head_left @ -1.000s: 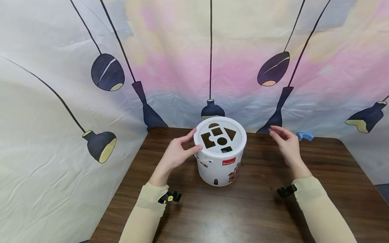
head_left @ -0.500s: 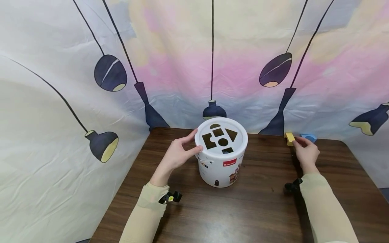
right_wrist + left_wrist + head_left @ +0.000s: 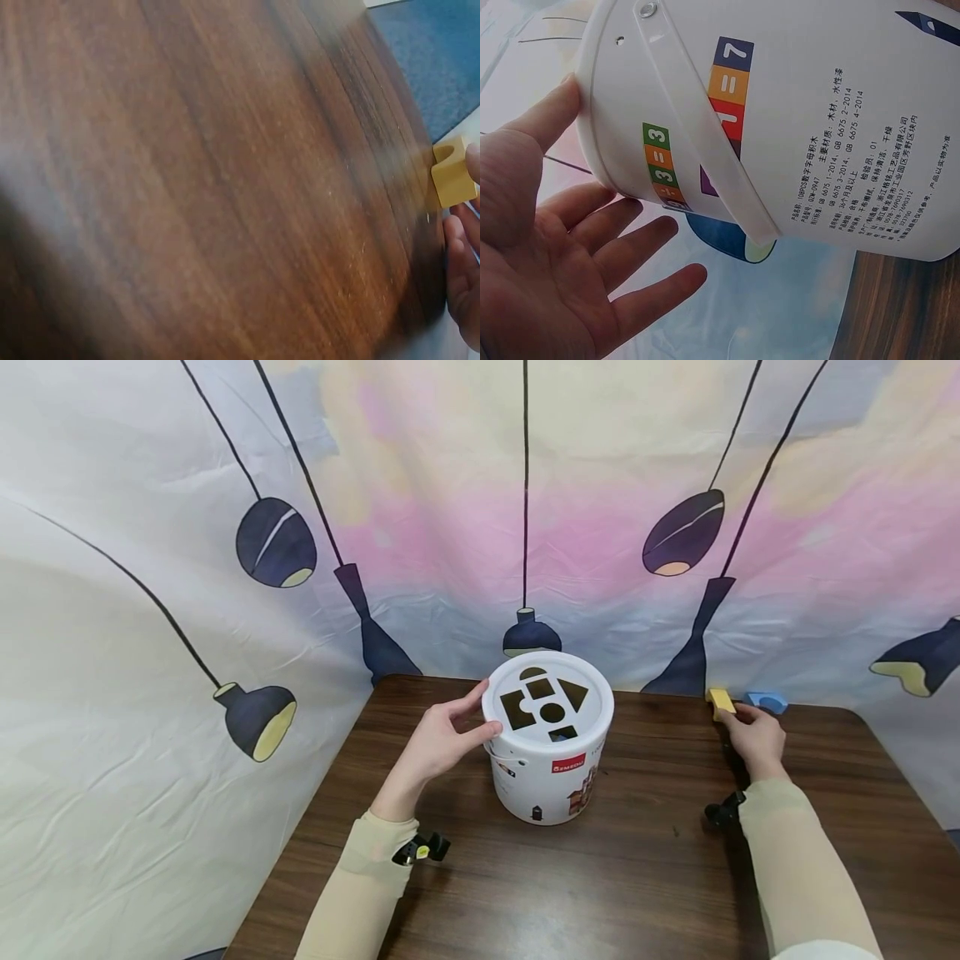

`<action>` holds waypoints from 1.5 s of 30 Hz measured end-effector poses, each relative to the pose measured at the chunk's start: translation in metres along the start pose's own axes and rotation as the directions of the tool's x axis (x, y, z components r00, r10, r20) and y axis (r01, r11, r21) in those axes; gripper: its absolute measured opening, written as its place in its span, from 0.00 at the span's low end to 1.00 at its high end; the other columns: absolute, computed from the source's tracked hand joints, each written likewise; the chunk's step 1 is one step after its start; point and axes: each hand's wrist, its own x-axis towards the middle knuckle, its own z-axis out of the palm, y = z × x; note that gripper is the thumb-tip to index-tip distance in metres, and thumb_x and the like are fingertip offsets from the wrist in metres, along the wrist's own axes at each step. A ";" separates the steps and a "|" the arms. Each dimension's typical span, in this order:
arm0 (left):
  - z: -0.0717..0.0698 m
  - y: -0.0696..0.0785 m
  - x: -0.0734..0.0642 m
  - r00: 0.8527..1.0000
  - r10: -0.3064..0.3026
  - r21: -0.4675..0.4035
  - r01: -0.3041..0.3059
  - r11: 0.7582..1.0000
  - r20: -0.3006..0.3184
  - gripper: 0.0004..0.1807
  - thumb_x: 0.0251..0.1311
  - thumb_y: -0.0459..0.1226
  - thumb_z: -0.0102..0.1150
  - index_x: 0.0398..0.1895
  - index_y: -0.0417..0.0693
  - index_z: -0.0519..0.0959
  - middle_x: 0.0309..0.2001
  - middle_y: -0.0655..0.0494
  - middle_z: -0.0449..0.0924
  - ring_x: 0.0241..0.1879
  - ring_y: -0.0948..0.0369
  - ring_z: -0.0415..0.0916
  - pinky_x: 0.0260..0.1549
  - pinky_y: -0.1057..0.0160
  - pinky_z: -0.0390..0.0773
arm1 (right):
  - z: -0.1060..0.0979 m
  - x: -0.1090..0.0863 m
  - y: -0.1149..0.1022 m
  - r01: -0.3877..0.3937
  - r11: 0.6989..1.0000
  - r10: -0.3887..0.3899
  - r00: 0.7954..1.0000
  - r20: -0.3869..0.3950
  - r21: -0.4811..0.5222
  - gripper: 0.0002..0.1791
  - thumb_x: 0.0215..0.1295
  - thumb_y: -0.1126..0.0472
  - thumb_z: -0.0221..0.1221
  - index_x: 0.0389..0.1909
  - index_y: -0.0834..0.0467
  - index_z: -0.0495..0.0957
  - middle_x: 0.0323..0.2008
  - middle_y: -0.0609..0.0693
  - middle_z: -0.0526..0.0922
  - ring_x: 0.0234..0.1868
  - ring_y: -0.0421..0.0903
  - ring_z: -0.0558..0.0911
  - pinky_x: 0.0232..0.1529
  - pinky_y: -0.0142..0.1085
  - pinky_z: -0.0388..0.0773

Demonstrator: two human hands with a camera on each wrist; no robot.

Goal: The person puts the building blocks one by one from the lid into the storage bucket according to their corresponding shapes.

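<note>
A white bucket (image 3: 543, 785) stands upright on the table, its white lid (image 3: 498, 681) cut with several shaped holes. My left hand (image 3: 438, 739) rests against the lid's left rim with thumb and index finger. In the left wrist view, the other fingers of the left hand (image 3: 562, 247) spread out loosely beside the bucket wall (image 3: 780, 142). At the far right of the table, my right hand (image 3: 756, 739) pinches a yellow block (image 3: 720, 700). The right wrist view shows a curved notch in the yellow block (image 3: 454, 180); part of that hand is out of frame.
A blue block (image 3: 767, 702) with a curved cut lies just right of the yellow one, near the table's back edge. Brown wooden tabletop (image 3: 637, 877) stretches around the bucket. Behind it hangs a cloth printed with lamps (image 3: 528, 631). Something blue shows through one lid hole.
My right hand has moved rightward to the back of the table and taken hold of the yellow block, now visible. The left hand stays at the bucket's rim.
</note>
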 end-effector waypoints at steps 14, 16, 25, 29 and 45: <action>0.000 0.000 -0.001 1.000 -0.002 -0.001 0.002 1.000 0.002 0.39 0.68 0.43 0.75 0.80 0.59 0.71 0.71 0.53 0.79 0.67 0.55 0.79 0.61 0.42 0.79 | -0.004 -0.001 -0.011 -0.046 0.997 0.051 0.996 0.067 -0.066 0.40 0.85 0.42 0.44 0.82 0.68 0.58 0.76 0.76 0.60 0.74 0.77 0.58 0.68 0.65 0.67; 0.000 0.000 0.000 1.000 0.001 -0.002 -0.001 1.000 0.002 0.39 0.68 0.42 0.74 0.80 0.58 0.71 0.70 0.52 0.79 0.66 0.54 0.79 0.62 0.42 0.79 | -0.004 0.000 -0.012 -0.054 0.996 0.060 0.995 0.077 -0.074 0.40 0.85 0.42 0.44 0.82 0.68 0.57 0.76 0.77 0.60 0.74 0.77 0.58 0.68 0.65 0.67; 0.001 0.001 0.000 1.000 0.001 0.001 -0.001 1.000 0.001 0.39 0.67 0.43 0.75 0.80 0.58 0.71 0.69 0.52 0.80 0.67 0.54 0.79 0.62 0.40 0.78 | -0.003 0.003 -0.007 -0.096 0.995 0.097 0.991 0.093 -0.019 0.43 0.82 0.40 0.48 0.81 0.69 0.60 0.77 0.76 0.59 0.75 0.76 0.57 0.69 0.64 0.67; 0.000 0.000 0.000 1.000 0.005 0.002 -0.005 1.000 -0.001 0.38 0.68 0.42 0.74 0.80 0.57 0.71 0.69 0.51 0.80 0.67 0.53 0.79 0.63 0.39 0.77 | -0.003 0.005 -0.003 -0.100 0.994 0.097 0.990 0.098 0.031 0.44 0.81 0.40 0.51 0.81 0.69 0.60 0.77 0.76 0.59 0.73 0.74 0.62 0.67 0.63 0.70; 0.000 0.000 -0.001 1.000 0.004 0.007 -0.004 1.000 0.000 0.39 0.67 0.44 0.75 0.81 0.58 0.70 0.69 0.53 0.80 0.67 0.54 0.79 0.61 0.40 0.78 | -0.004 -0.003 0.001 -0.046 0.999 0.046 0.996 0.081 0.000 0.42 0.81 0.43 0.56 0.80 0.70 0.62 0.71 0.75 0.66 0.62 0.69 0.72 0.50 0.50 0.78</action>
